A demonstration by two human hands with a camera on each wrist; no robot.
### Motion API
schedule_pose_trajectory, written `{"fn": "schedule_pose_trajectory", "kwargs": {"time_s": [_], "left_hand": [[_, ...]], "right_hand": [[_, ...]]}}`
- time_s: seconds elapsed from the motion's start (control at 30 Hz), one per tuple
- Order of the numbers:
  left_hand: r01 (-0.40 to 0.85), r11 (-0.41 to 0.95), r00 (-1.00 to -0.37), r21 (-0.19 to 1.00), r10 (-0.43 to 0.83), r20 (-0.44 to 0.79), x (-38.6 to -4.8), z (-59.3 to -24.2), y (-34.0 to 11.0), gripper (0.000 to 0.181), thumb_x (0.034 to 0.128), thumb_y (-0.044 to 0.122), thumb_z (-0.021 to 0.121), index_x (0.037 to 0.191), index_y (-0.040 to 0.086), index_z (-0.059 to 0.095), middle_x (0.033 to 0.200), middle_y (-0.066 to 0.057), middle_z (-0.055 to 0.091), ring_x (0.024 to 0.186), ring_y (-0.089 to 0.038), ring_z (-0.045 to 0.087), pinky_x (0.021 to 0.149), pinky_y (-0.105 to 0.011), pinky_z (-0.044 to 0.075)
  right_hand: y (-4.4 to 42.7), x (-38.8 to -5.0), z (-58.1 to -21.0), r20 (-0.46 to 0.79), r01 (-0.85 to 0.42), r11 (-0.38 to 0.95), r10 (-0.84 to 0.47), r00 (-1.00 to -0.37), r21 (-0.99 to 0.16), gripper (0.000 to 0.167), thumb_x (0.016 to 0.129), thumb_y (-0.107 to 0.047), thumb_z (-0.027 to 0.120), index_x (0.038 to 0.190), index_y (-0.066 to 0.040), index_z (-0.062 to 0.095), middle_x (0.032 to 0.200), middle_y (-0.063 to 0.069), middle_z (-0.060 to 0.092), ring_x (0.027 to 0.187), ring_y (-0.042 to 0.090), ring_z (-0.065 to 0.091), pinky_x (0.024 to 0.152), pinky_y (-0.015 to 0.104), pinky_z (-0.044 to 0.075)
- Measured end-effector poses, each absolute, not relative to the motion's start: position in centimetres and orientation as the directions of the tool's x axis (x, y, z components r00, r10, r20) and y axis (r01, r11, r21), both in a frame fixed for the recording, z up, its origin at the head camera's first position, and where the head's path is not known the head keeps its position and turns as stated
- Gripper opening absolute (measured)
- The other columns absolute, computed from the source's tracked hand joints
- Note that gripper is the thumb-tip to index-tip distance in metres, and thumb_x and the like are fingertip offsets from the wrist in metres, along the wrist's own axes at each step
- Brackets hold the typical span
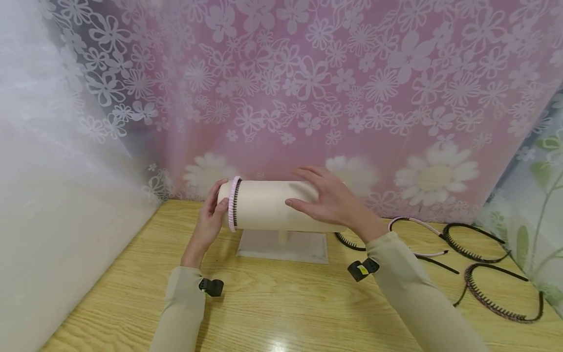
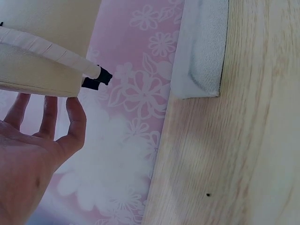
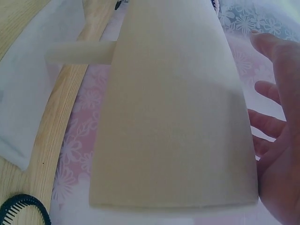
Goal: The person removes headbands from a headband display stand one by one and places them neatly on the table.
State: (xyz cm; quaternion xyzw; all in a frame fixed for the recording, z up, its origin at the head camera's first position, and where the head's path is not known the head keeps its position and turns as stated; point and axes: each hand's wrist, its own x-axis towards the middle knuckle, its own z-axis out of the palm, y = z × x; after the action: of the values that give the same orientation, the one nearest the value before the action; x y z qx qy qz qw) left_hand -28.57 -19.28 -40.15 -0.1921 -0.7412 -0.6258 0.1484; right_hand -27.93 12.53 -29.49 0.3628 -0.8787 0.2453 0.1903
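Note:
A cream padded cylinder (image 1: 266, 208) lies horizontally on a short post above a pale grey base (image 1: 303, 249), like a headband display stand. Near its left end a pink-and-white wrapped headband (image 1: 231, 208) with dark comb teeth sits around it; its black tips (image 2: 101, 77) stick out past the cylinder in the left wrist view. My left hand (image 1: 205, 225) grips the cylinder's left end, thumb beside the headband and bent fingertips against the end's edge. Over the right part, my right hand (image 1: 332, 200) is spread, its fingers relaxed and holding nothing.
Several toothed headbands lie on the wooden table (image 1: 264, 303) at the right, among them a black one (image 1: 466, 249) and a dark patterned one (image 1: 488, 303). A pink flowered curtain (image 1: 286, 98) hangs behind the stand. White fabric (image 1: 66, 195) borders the left side.

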Motion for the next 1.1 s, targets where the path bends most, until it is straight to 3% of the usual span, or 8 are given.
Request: {"fn": "schedule_pose_trajectory", "kwargs": {"time_s": [0.33,0.83,1.1], "left_hand": [[0.466,0.153,-0.885,0.871,0.095,0.456,-28.5,-40.2,-19.3,0.051,0.1098,0.027,0.040,0.160,0.028,0.033,0.152,-0.005,0.047,0.114,-0.021,0.054,0.085,-0.025,0.051],[0.458,0.157,-0.889,0.875,0.097,0.447,-28.5,-40.2,-19.3,0.051,0.1099,0.029,0.039,0.160,0.028,0.032,0.150,0.001,0.047,0.111,-0.023,0.054,0.084,-0.028,0.051],[0.438,0.148,-0.899,0.887,0.100,0.427,-28.5,-40.3,-19.4,0.051,0.1106,0.030,0.036,0.161,0.031,0.031,0.156,0.003,0.043,0.116,-0.023,0.053,0.086,-0.028,0.051]], "right_hand": [[11.2,-28.3,-29.3,0.427,-0.689,0.655,-0.552,-0.716,-0.311,0.070,0.092,-0.052,0.071,0.151,-0.019,0.051,0.156,0.008,0.048,0.146,0.030,0.044,0.116,0.054,0.039],[8.2,-29.5,-29.1,0.386,-0.715,0.643,-0.607,-0.695,-0.275,0.067,0.092,-0.058,0.068,0.149,-0.025,0.054,0.153,0.006,0.053,0.143,0.028,0.048,0.117,0.051,0.038],[6.6,-29.7,-28.8,0.323,-0.690,0.661,-0.611,-0.723,-0.294,0.072,0.091,-0.062,0.067,0.153,-0.029,0.049,0.154,0.002,0.052,0.142,0.026,0.049,0.115,0.050,0.041]]}}
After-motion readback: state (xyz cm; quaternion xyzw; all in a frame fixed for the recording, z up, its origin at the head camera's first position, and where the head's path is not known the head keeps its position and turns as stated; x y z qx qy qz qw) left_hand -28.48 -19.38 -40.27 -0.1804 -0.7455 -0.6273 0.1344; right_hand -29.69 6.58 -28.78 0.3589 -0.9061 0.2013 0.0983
